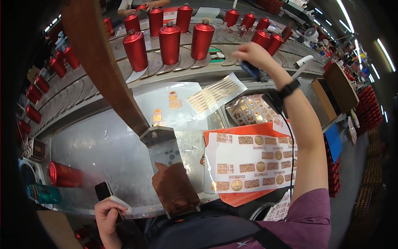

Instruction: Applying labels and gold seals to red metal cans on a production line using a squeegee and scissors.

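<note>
My left hand [108, 216] sits at the near edge of the metal table [99, 145], gripping a small white tool [120, 204] beside a dark phone [103, 191]. My right hand [253, 56] reaches far forward over the conveyor, closed on a dark blue pad [253, 70]. Red bottles [170, 41] stand in a row on the curved conveyor [166, 66] just left of that hand. A sheet of gold stickers [253, 162] lies on an orange folder under my right forearm.
A brown beam [103, 70] runs diagonally to a metal stand [161, 145]. A red bottle [65, 175] lies on its side at the left. Gold strip stickers [215, 94] and other sticker sheets [248, 110] lie near the conveyor. Cardboard boxes [336, 89] stand at right. Another person's hands [145, 5] work at the far side.
</note>
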Demonstrator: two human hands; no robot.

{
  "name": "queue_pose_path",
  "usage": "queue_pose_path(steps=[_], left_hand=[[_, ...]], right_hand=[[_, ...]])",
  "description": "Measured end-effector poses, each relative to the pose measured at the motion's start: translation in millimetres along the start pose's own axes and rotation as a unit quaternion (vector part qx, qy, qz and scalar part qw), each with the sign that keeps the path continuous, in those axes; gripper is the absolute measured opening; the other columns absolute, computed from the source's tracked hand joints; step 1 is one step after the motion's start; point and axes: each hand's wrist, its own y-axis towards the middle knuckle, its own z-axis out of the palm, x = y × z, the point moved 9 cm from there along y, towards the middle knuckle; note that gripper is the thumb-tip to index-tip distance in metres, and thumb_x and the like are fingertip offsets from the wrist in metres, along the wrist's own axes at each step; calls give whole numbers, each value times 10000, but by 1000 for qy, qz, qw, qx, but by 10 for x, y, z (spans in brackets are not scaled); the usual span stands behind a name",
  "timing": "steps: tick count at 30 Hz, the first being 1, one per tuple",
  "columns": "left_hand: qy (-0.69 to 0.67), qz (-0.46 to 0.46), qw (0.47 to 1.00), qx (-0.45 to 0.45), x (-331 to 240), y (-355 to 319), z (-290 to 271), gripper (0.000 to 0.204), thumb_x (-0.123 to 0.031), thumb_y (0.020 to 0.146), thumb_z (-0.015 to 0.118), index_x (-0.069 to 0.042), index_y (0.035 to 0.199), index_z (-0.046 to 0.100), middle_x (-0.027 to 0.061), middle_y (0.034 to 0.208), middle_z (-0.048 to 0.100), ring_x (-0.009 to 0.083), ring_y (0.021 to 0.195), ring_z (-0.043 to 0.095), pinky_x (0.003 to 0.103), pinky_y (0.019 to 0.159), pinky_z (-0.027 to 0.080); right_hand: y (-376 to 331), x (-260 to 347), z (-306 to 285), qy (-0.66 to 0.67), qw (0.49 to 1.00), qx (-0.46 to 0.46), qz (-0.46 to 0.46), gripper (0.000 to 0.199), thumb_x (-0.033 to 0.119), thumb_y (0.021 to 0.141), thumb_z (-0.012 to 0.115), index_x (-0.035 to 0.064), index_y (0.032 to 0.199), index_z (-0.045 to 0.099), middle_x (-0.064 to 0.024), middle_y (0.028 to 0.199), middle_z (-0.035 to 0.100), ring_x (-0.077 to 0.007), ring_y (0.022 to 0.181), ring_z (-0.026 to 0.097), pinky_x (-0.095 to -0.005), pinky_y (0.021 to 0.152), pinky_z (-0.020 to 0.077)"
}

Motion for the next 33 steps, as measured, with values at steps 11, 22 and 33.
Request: queue_pose_path(steps=[11,22,33], left_hand=[[-21,-25,999,27,35,101,91,233,-137,817,568,50,845,704,136,784,671,169,691,637,270,642,482],[70,55,996,29,-215,527,112,339,-275,881,606,37,994,677,120,953,664,173,823,591,295,781,459],[-7,175,975,135,-876,624,1552,1153,-289,653,859,-5,1510,143,182,1423,400,265,1319,425,380,1063,375]], right_hand=[[1826,1160,475,-20,989,-125,81,570,512,811,689,118,1217,614,-166,1165,655,-307,1085,636,-431,892,508],[-37,1822,-228,-113,946,-283,-108,308,372,883,614,82,989,609,-146,908,702,-324,847,685,-424,692,544],[-1564,2767,-13,264,946,74,-175,319,325,859,689,12,912,659,-36,661,582,-131,612,549,-279,554,416]])
